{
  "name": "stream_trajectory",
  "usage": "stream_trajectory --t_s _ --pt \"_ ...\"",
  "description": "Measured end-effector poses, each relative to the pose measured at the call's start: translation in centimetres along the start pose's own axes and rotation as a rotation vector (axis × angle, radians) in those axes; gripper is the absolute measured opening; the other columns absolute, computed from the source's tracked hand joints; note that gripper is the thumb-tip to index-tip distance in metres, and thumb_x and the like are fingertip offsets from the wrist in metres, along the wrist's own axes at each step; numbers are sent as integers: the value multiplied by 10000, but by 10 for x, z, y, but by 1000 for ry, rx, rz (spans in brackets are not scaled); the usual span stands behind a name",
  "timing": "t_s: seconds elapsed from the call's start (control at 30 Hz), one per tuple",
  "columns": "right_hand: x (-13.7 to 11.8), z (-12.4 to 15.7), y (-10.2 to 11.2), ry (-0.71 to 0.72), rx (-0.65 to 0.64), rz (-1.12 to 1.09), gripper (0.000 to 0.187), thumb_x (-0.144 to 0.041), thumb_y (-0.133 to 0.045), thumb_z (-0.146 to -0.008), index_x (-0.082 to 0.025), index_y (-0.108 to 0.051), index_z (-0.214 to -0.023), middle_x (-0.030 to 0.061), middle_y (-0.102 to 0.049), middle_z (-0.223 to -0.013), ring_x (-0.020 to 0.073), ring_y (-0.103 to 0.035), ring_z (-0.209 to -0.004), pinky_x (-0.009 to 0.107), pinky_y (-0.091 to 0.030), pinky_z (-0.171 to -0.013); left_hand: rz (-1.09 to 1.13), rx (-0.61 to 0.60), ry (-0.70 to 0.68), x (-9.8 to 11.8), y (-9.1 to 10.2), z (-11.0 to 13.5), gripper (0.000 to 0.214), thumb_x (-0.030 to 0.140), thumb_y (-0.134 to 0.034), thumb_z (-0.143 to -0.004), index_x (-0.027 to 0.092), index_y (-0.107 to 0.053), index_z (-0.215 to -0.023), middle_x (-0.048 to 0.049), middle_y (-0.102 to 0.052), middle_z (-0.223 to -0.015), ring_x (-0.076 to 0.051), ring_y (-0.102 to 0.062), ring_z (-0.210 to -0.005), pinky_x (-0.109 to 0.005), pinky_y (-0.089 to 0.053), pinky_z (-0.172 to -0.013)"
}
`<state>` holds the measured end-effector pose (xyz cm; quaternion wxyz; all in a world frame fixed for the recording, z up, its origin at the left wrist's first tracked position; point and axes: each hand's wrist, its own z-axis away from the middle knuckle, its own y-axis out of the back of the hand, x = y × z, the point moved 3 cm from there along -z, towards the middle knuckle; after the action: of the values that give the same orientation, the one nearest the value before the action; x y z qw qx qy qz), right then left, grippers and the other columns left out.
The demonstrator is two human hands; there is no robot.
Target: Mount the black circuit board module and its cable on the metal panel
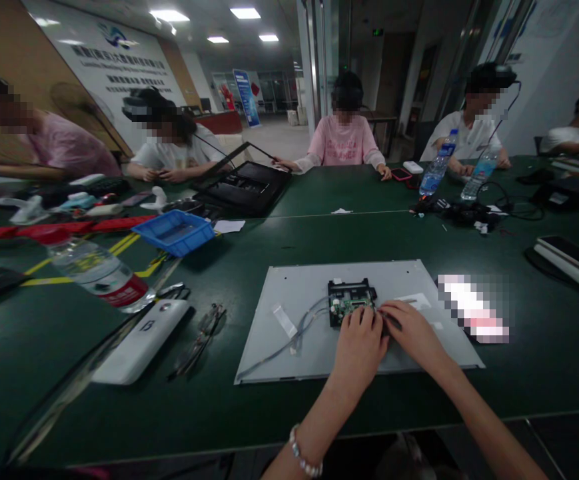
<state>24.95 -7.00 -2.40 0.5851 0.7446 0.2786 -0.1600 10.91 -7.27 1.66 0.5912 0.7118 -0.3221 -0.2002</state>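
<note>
2 hands: both bare, close together at the right side of the circuit board (340,305), fingertips turned inward.
Left hand (362,341): fingers bent down over the board's near right part; they hide what lies beneath, so I cannot tell whether they grip or only press.
Right hand (413,328): fingers drawn in just beside the left fingertips, next to a small dark piece (393,321); whether it is pinched or merely touched I cannot tell.
Board's place: in a black bracket (349,285), resting on the pale flat panel (292,283), a little right of its middle.
Grey cable (275,348): 1 loose run from the board's left side toward the panel's near left corner.
Clear strip (285,322): on the panel, left of the board, apart from both hands.
Step in hand: by my judgement, fine fitting or freeing work at the board's right edge, with the left hand likely steadying.
Next move calls for: a steady bracket, a light fingertip touch at that edge, and no tug on the cable.
Table (209,423) nearby: 1 pair of glasses (202,340) and 1 white case (142,343), both left of the panel and clear of the hands.
</note>
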Motion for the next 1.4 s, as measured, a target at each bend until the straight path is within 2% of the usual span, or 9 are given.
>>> stream_trajectory --t_s 0.4,0.57,0.67,0.83,0.9,0.97,1.13,1.27,1.4 --pt "1 9 -2 6 96 -4 325 -169 -429 -835 -215 -616 -1096 79 -619 -1124 230 -561 -1043 427 -451 -940 19 -16 -10 0 9 -1 393 289 -543 -849 195 -450 -1220 -116 -525 -1180 -283 -480 -1117 -464 -391 -942" --pt "0 11 4 -11 153 -1 298 -229 -420 -870 -222 -610 -1099 76 -615 -1130 229 -553 -1060 424 -433 -961 52 32 -4 -7 25 3 432 268 -539 -856 221 -410 -1266 -104 -449 -1323 -278 -397 -1236 -467 -336 -1016" --pt "-2 12 6 -24 156 6 292 -252 -422 -878 -219 -613 -1096 73 -617 -1126 226 -548 -1067 412 -430 -963 90 116 74 -34 44 10 394 247 -493 -878 229 -424 -1265 -90 -449 -1324 -261 -406 -1225 -435 -367 -1003" --pt "-2 13 8 -34 158 2 289 -259 -421 -882 -222 -616 -1092 71 -620 -1121 225 -547 -1068 408 -427 -959 67 313 399 -121 65 36 375 239 -480 -870 202 -473 -1243 -109 -505 -1206 -275 -490 -1096 -450 -398 -959" --pt "-2 13 8 -20 166 -4 286 -255 -425 -876 -226 -619 -1084 71 -624 -1115 226 -552 -1063 412 -431 -955 114 300 485 -152 62 49 398 273 -495 -854 192 -478 -1244 -105 -500 -1177 -265 -516 -1062 -430 -413 -942" --pt "-2 13 8 -8 171 -6 285 -251 -429 -871 -228 -623 -1079 71 -626 -1113 229 -553 -1062 420 -432 -954 238 218 522 -173 53 60 406 305 -500 -840 201 -488 -1233 -84 -498 -1162 -219 -567 -954 -381 -456 -880" --pt "-6 14 9 4 163 -14 283 -244 -425 -875 -234 -628 -1071 69 -624 -1106 231 -557 -1046 426 -438 -947 381 84 537 -186 34 69 379 284 -498 -802 188 -545 -1166 -56 -582 -991 -172 -592 -763 -320 -476 -781" --pt "-6 15 8 8 153 2 285 -242 -420 -878 -227 -624 -1078 70 -616 -1114 229 -548 -1056 418 -436 -953 378 147 562 -188 30 66 279 247 -470 -793 193 -617 -1024 -46 -646 -900 -179 -616 -748 -299 -470 -754" --pt "-6 15 9 23 149 7 287 -237 -421 -875 -230 -624 -1078 70 -615 -1114 234 -551 -1050 426 -440 -947 429 234 578 -190 42 64 223 318 -484 -800 197 -657 -873 -28 -688 -842 -189 -626 -763 -284 -471 -732"
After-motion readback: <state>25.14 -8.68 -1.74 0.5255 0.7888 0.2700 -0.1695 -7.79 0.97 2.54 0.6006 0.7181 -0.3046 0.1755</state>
